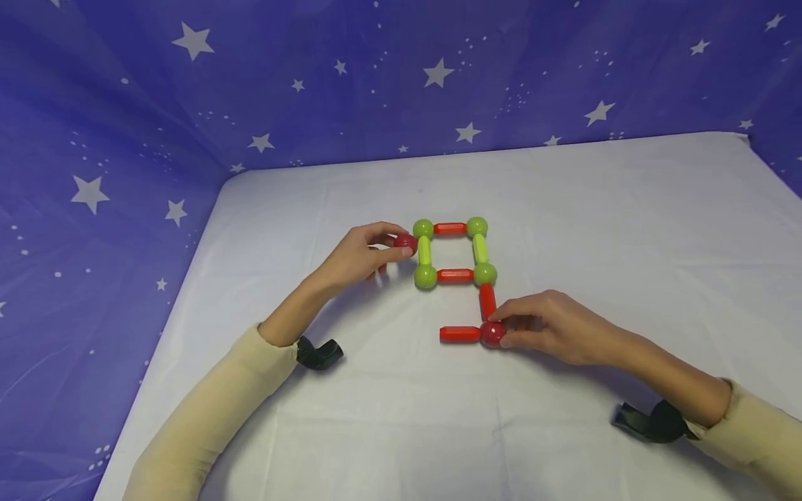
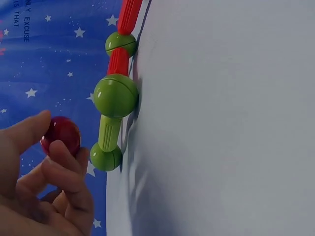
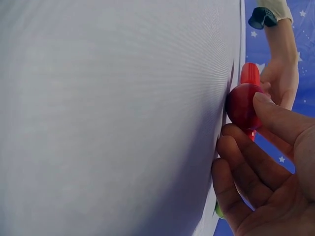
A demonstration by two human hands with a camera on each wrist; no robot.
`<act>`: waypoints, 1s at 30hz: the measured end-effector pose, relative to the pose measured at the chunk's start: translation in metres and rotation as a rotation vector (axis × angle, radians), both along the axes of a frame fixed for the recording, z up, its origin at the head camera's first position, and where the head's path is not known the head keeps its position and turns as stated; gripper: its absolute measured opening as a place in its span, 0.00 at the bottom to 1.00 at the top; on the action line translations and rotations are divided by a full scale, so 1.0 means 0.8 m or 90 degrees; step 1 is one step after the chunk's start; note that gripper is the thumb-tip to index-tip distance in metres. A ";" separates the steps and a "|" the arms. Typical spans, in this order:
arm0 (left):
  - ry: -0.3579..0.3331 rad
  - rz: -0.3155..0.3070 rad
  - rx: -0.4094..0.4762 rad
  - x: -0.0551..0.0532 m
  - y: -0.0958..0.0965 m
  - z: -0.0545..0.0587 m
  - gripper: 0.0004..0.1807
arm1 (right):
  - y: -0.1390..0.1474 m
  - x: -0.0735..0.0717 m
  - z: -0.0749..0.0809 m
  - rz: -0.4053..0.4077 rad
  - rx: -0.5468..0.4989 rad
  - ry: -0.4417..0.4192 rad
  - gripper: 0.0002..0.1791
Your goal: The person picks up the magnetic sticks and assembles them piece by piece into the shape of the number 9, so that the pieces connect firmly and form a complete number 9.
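Note:
A square of green balls joined by red and light-green rods lies on the table, one red rod (image 1: 454,276) forming its near side. From its near right green ball (image 1: 485,273), another red rod (image 1: 487,301) runs to a dark red ball (image 1: 493,333). A further red rod (image 1: 460,335) points left from that ball. My right hand (image 1: 560,328) pinches this red ball between thumb and fingers. Beside the square's left side, my left hand (image 1: 358,256) pinches a second red ball (image 2: 61,135), held off the table in the left wrist view.
White cloth (image 1: 376,417) covers the table. Blue star-printed fabric (image 1: 351,83) hangs behind it and along the left. Dark wrist-camera mounts (image 1: 321,353) stick out at both sleeves.

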State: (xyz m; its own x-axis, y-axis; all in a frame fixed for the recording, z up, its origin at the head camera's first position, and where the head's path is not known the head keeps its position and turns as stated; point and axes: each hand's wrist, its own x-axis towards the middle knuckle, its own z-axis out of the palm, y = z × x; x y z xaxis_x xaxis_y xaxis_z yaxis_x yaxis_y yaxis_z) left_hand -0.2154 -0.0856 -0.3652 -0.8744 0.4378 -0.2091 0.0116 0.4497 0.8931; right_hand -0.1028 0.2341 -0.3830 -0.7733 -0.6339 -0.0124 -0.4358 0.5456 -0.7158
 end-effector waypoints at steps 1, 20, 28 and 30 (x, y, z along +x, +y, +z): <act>-0.002 -0.006 -0.003 0.002 -0.002 -0.001 0.21 | 0.000 0.000 0.000 0.001 -0.002 0.000 0.18; 0.035 -0.312 -0.099 0.051 -0.002 0.001 0.19 | -0.002 0.000 0.001 -0.007 0.016 -0.001 0.18; 0.020 -0.358 -0.126 0.065 0.007 -0.005 0.18 | -0.003 0.000 0.001 -0.012 0.016 -0.010 0.18; 0.021 -0.361 -0.133 0.066 0.009 -0.007 0.18 | -0.003 0.000 0.001 -0.012 0.015 -0.011 0.18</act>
State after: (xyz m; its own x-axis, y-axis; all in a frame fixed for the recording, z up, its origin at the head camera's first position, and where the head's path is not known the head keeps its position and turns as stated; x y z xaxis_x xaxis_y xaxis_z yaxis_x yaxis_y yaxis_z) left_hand -0.1622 -0.0784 -0.3709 -0.5247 0.7897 -0.3178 0.3270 0.5317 0.7813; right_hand -0.1027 0.2318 -0.3826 -0.7847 -0.6186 -0.0406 -0.4126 0.5701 -0.7104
